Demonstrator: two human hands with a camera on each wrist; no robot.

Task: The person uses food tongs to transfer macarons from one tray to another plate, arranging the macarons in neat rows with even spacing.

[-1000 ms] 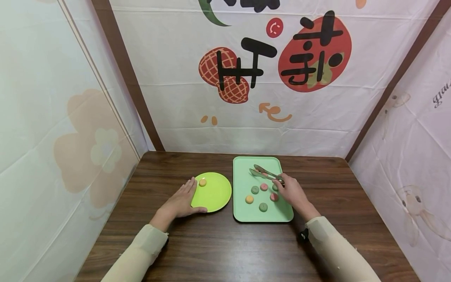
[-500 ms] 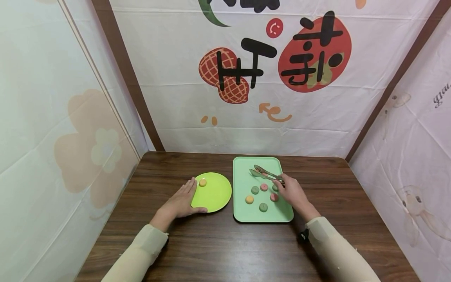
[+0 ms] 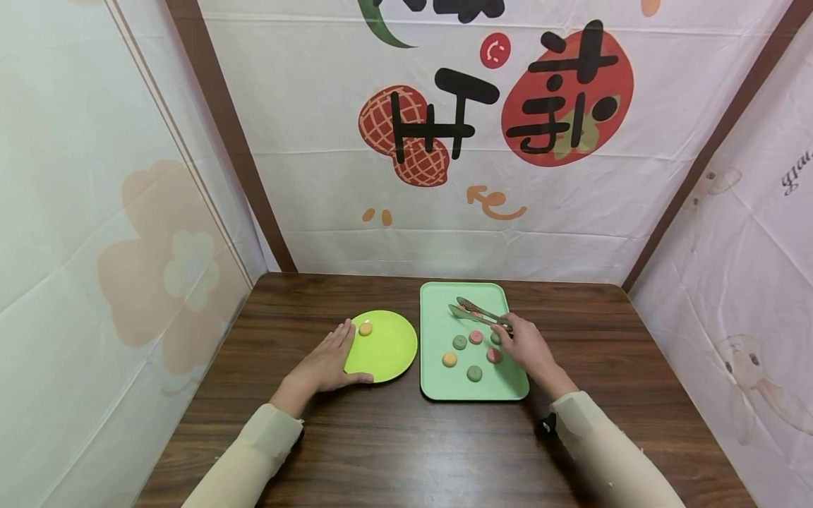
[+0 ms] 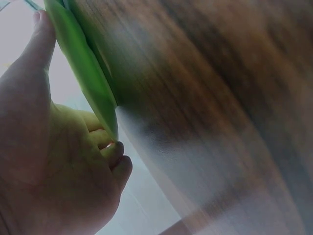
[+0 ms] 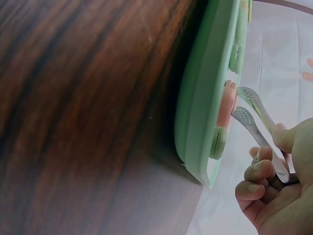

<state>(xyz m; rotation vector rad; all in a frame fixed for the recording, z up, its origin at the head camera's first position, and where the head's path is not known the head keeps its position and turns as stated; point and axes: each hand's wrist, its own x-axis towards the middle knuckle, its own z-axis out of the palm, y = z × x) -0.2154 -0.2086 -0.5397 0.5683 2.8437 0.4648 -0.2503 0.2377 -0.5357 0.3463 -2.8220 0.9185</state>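
Note:
In the head view my left hand [image 3: 327,360] rests at the left side of a lime-green plate [image 3: 389,351], fingers extended along its rim and thumb at the near edge. One yellow macaron [image 3: 365,329] lies on that plate. My right hand [image 3: 524,343] holds metal tongs [image 3: 488,319] over a mint-green tray [image 3: 438,386]. The tongs' perforated tips stand apart with nothing gripped between them, and a pink macaron shows partly behind their arms. Close below the tongs is another pink macaron [image 3: 476,337]. In the right wrist view the thumb and fingers pinch the tongs [image 5: 259,127].
Several other macarons lie on the tray: a yellow one [image 3: 449,359], a green one [image 3: 474,373], another green one [image 3: 460,342] and a pink one [image 3: 494,355]. Plate and tray stand side by side on a dark wooden table [image 3: 381,444]. A printed curtain [image 3: 330,240] hangs behind.
The tongs' tips have shifted very slightly to the left over the tray. The left hand, plate and macarons stay where they were.

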